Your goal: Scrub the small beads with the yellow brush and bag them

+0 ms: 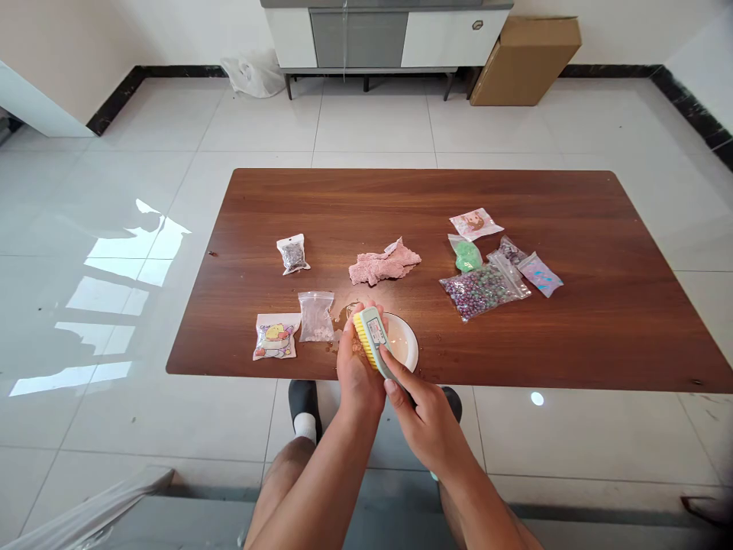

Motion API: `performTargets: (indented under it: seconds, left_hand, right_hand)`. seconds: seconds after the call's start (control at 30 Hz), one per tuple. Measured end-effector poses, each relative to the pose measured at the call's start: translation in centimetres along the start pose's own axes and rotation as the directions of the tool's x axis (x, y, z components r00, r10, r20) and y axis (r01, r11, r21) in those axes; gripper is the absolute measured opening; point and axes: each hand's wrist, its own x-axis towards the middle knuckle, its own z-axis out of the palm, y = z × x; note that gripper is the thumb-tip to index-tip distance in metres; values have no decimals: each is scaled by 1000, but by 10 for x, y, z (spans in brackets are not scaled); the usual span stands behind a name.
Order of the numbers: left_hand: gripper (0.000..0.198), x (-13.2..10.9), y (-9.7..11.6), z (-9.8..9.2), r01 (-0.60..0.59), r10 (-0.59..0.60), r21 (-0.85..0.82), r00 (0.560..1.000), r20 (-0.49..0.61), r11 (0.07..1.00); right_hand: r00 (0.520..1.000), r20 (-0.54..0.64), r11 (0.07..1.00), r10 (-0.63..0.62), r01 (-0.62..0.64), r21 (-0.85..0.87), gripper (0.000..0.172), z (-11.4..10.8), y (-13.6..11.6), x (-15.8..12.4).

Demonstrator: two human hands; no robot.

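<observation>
My right hand [427, 420] grips the handle of a pale green scrubbing brush [373, 330] with yellow bristles and a label on its back. My left hand [360, 378] lies under the brush, palm turned up, with fingers stretched out past the brush head. The bristles face the left palm and thumb side; whether they press on the skin is hard to see. Behind the hands stands a white bowl [413, 347] with clear liquid in it, partly hidden by the brush and fingers. Wet patches and drops show on the wood around it.
On the brown table [573, 328] lie a crumpled pink cloth [385, 265], a clear zip bag [316, 315], a cartoon-print pouch [276, 337] and a small grey packet [293, 254]. To the right, a bag of purple beads [481, 290] sits among several small packets.
</observation>
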Motion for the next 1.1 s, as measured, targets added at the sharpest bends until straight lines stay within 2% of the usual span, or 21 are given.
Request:
performTargets:
  seconds: [0.07, 0.13, 0.23, 0.27, 0.33, 0.5, 0.6, 0.7, 0.77, 0.9, 1.0, 1.1]
  left_hand:
    - [21, 5, 2, -2, -11, 11, -26, 1000, 2, 1000]
    - [15, 9, 5, -3, -16, 16, -70, 1000, -7, 997]
    - [37, 9, 11, -5, 54, -47, -151, 998, 47, 987]
    - [43, 8, 13, -5, 95, -84, -163, 994, 74, 982]
    - [46, 5, 16, -4, 149, -135, -154, 986, 102, 977]
    - [17, 3, 17, 1, 136, -118, -153, 986, 118, 979]
    - [14, 4, 16, 1, 104, -93, -151, 993, 79, 983]
    - [4, 4, 17, -1, 70, -58, -107, 992, 112, 992]
    - [9, 4, 17, -1, 48, -37, -88, 991, 126, 995]
    - [18, 4, 15, 0, 44, -40, -91, 998, 49, 995]
    - [29, -1, 10, 0, 16, -14, -20, 995, 100, 1000]
    - [37, -10, 3, 0, -28, 22, 55, 994, 110, 998]
  right_hand:
    - [997, 13, 982, 78, -79, 170, 52, -1, 1, -2]
    - [984, 27, 900, 174, -170, 402, 60, -2, 1, -5]
    - [964, 27, 691, 266, -210, 691, 69, -3, -2, -10]
    - [960, 19, 646, 281, -203, 736, 70, -3, -3, -11]
    - [952, 10, 619, 307, -207, 758, 69, -3, -6, -13]
    - [945, 14, 723, 326, -259, 641, 69, -1, -11, -18]
    - [944, -9, 764, 329, -261, 590, 69, 0, -11, -20]
    - [951, -24, 800, 309, -247, 546, 68, -1, -8, -21]
    - [966, -37, 856, 257, -209, 472, 66, -2, -3, -21]
    - [997, -48, 983, 66, -57, 177, 57, -4, 4, -19]
    - [1000, -30, 1000, -5, 5, -11, 51, 0, 4, -17]
    - [997, -71, 996, -26, 20, -82, 51, 8, 0, -13]
